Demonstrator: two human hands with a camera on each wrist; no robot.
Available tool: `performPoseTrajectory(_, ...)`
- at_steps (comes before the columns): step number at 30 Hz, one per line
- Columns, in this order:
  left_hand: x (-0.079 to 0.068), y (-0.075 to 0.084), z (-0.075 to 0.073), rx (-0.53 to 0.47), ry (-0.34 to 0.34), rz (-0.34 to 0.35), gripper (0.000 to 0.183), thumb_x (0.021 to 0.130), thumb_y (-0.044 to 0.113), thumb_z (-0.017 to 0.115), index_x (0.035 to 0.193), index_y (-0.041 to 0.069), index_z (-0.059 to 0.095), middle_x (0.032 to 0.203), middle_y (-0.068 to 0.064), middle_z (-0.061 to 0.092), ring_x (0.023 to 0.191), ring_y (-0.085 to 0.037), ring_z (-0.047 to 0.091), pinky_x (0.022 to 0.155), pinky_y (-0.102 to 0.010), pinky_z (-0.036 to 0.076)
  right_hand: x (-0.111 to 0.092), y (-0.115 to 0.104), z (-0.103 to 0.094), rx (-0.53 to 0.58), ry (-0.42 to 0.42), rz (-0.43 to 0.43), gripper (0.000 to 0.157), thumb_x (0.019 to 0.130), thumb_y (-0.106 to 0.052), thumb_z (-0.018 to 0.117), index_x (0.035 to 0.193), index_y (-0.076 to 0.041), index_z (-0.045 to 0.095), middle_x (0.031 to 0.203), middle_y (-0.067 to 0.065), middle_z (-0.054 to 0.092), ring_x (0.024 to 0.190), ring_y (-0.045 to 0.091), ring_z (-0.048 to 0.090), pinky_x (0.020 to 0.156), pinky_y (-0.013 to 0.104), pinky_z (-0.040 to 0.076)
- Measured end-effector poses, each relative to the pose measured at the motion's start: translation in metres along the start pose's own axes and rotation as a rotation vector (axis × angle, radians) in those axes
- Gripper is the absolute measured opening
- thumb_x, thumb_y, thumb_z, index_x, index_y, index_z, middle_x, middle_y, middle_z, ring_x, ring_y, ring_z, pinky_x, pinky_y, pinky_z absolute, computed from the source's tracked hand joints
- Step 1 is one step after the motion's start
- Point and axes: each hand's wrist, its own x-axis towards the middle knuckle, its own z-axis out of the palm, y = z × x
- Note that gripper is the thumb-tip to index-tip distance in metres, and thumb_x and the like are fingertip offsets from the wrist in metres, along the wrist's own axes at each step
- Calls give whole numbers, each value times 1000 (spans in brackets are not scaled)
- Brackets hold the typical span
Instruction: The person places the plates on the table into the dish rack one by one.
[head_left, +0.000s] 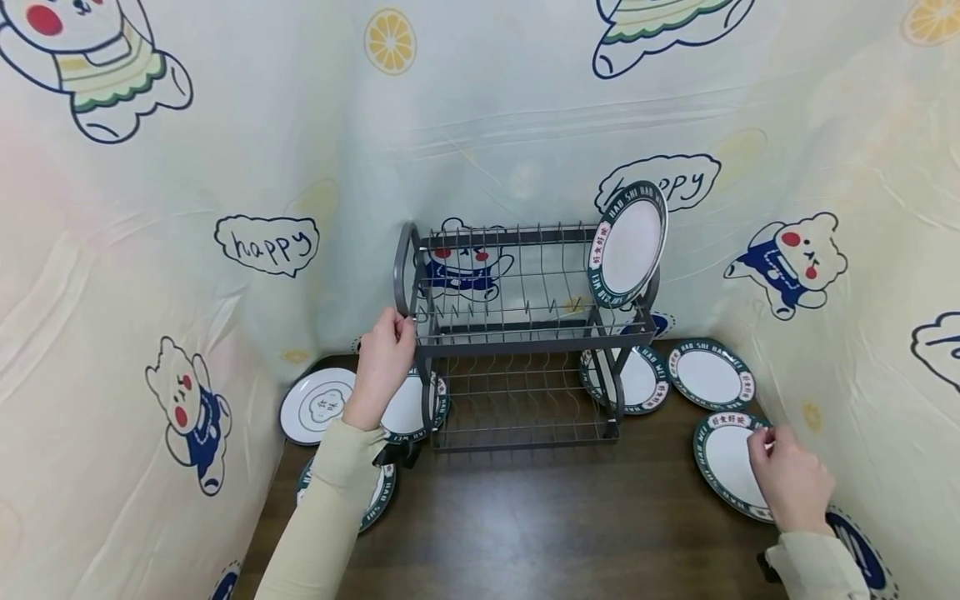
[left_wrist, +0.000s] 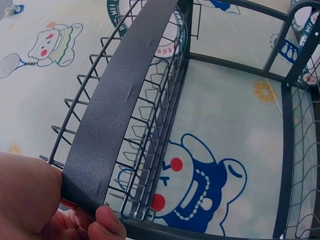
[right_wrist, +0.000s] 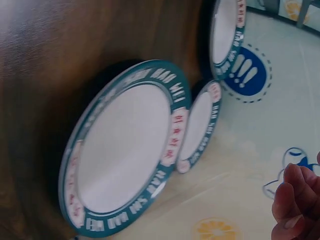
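My left hand (head_left: 382, 367) grips the front left corner of a dark two-tier dish rack (head_left: 525, 343). In the left wrist view its thumb and fingertips curl around the end of the rack's flat front bar (left_wrist: 110, 110). One plate (head_left: 632, 248) with a green lettered rim stands upright at the right end of the top tier. My right hand (head_left: 793, 482) hovers over the right edge of a similar plate (head_left: 726, 458) lying on the table. Its fingers (right_wrist: 290, 197) are loosely bent and hold nothing in the right wrist view.
Behind the right-hand plate lie two more plates, one at the back corner (head_left: 711, 375) and one beside the rack (head_left: 637, 382). Several plates sit left of the rack, including an upside-down white one (head_left: 307, 408). A printed cloth (head_left: 480, 108) surrounds the brown table (head_left: 540, 525).
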Motion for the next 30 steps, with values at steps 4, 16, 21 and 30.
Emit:
performPoseTrajectory(4,0,0,0,1,3,-3,20,109,20,43,95,7,49,75,-10,55,59,-24,56,51,-34,46,-2,9,6,-21,-27,44,24,100,-20,52,85,-2,54,62,20,57,50,42,52,45,51,33)
performPoseTrajectory(16,0,1,1,2,1,-8,20,110,19,43,95,6,49,76,-10,55,60,-23,56,52,-33,47,-8,43,22,-74,-205,179,32,103,-26,45,83,-2,52,67,25,57,56,47,55,50,57,38)
performPoseTrajectory(21,0,2,1,1,-5,-19,20,110,20,43,97,6,49,77,-10,55,61,-24,56,52,-33,47,-13,55,28,-90,-264,225,42,105,-30,41,73,-5,49,64,22,56,57,47,56,52,57,39)
performPoseTrajectory(30,-1,2,1,4,-7,-17,20,110,19,43,97,6,49,76,-9,54,60,-23,54,52,-32,46,-23,67,33,-157,-327,261,51,106,-29,36,68,1,51,66,31,57,57,49,57,53,59,42)
